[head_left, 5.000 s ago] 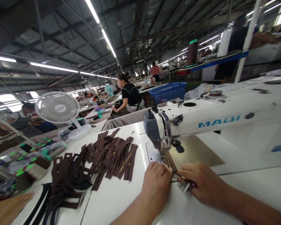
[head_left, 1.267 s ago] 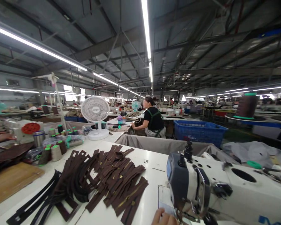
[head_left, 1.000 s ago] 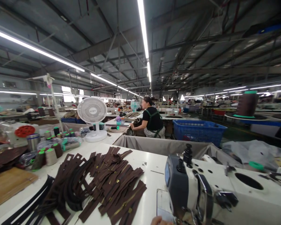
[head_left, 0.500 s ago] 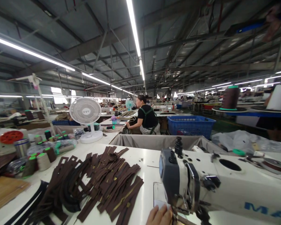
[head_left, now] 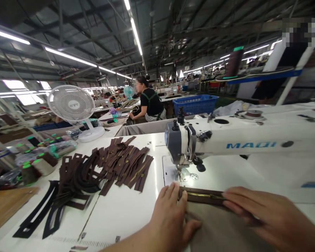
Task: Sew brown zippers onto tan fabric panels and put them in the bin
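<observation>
A brown zipper (head_left: 203, 196) with gold-coloured teeth lies along the upper edge of a grey-brown fabric piece (head_left: 217, 227), just in front of the sewing machine's needle area. At the zipper's left end, my left hand (head_left: 169, 211) lies with its fingers flat and its thumb spread over the fabric. My right hand (head_left: 265, 210) has its fingers closed on the zipper's right end; its thumb is hidden. Above both hands stands the white sewing machine (head_left: 254, 134), whose presser foot and needle are hard to make out.
On the table's left lies a pile of brown zippers (head_left: 126, 162) beside brown and black cut strips (head_left: 80, 178). Thread spools (head_left: 43, 166) and a white fan (head_left: 91, 133) stand farther left. Beyond the machine, a person (head_left: 151, 101) works near a blue basket (head_left: 195, 104).
The view has tilted down and shifted right. Both hands now show with the zipper and fabric before the machine; earlier, only one hand's fingers showed beside the machine head.
</observation>
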Demonstrator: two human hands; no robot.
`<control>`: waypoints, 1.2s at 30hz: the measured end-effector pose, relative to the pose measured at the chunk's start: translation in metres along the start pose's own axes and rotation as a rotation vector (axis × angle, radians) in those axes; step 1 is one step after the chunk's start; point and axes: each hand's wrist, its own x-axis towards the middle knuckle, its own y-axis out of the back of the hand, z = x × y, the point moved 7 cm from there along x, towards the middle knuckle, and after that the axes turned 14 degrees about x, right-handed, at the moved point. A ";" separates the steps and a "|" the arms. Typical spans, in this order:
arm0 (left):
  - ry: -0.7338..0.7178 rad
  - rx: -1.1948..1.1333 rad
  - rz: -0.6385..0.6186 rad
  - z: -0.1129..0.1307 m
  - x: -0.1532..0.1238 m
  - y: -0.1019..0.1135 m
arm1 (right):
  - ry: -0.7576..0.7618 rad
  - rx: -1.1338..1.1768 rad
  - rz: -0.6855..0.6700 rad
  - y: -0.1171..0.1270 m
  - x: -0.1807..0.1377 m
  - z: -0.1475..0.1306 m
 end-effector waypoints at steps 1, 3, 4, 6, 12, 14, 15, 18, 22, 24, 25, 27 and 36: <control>0.012 -0.013 -0.003 -0.001 0.002 0.001 | 0.061 0.000 -0.071 -0.013 0.009 -0.009; 0.024 -0.024 -0.015 -0.006 0.008 0.003 | 0.142 -0.045 -0.180 -0.038 0.025 -0.022; 0.018 -0.025 -0.022 -0.010 0.012 0.003 | 0.156 -0.082 -0.194 -0.047 0.031 -0.026; -0.019 -0.034 -0.029 -0.016 0.020 0.003 | 0.177 -0.151 -0.205 -0.059 0.037 -0.031; -0.011 -0.229 -0.078 -0.034 0.032 -0.003 | 0.058 -0.115 -0.397 -0.077 0.031 -0.019; 0.016 -0.269 -0.101 -0.038 0.032 -0.005 | -0.062 -0.036 -0.490 -0.080 0.033 -0.012; 0.017 -0.282 -0.112 -0.038 0.033 -0.004 | -0.108 -0.007 -0.520 -0.080 0.036 -0.010; 0.016 -0.324 -0.153 -0.039 0.033 -0.002 | -0.197 0.060 -0.561 -0.075 0.054 -0.004; 0.127 -0.360 -0.202 -0.045 0.041 -0.001 | -0.371 0.185 -0.635 -0.071 0.082 0.021; 0.203 -0.363 -0.212 -0.049 0.048 -0.005 | -0.456 0.253 -0.686 -0.073 0.091 0.035; 0.233 -0.363 -0.212 -0.050 0.052 -0.008 | -0.492 0.282 -0.706 -0.074 0.094 0.041; 0.277 -0.368 -0.212 -0.052 0.058 -0.013 | -0.546 0.319 -0.719 -0.075 0.097 0.049; 0.263 -0.448 -0.157 -0.053 0.062 -0.023 | -0.547 0.264 -0.663 -0.068 0.080 0.035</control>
